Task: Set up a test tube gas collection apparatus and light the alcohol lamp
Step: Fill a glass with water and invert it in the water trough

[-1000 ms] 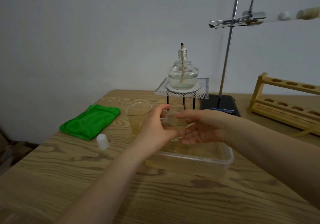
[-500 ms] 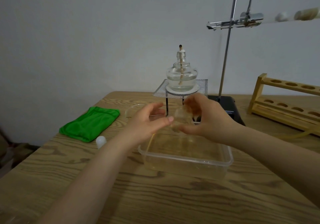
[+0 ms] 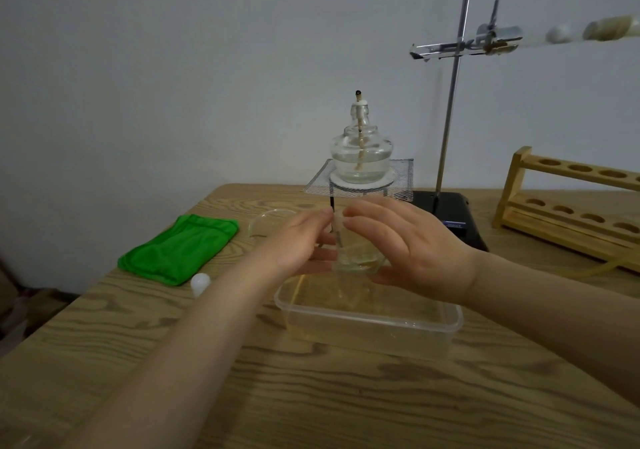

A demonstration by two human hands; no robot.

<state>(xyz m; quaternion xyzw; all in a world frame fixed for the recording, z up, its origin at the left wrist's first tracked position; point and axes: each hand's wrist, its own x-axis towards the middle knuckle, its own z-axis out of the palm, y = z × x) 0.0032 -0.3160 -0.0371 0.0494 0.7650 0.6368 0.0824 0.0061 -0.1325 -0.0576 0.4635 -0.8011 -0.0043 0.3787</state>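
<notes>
Both hands (image 3: 360, 240) grip glass jar (image 3: 356, 258) over wood table (image 3: 311, 396), grey wall (image 3: 173, 67) behind.

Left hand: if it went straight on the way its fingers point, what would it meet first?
Probably the small clear vessel held between both hands; the left hand points right toward it, then the right hand. Depth is unclear.

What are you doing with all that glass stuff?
A person is setting up a science experiment. Both hands, left hand and right hand, hold a small clear glass jar over a plastic tub of water. Behind them an unlit alcohol lamp sits on a wire mesh stand, and a test tube is clamped on the metal stand.
</notes>
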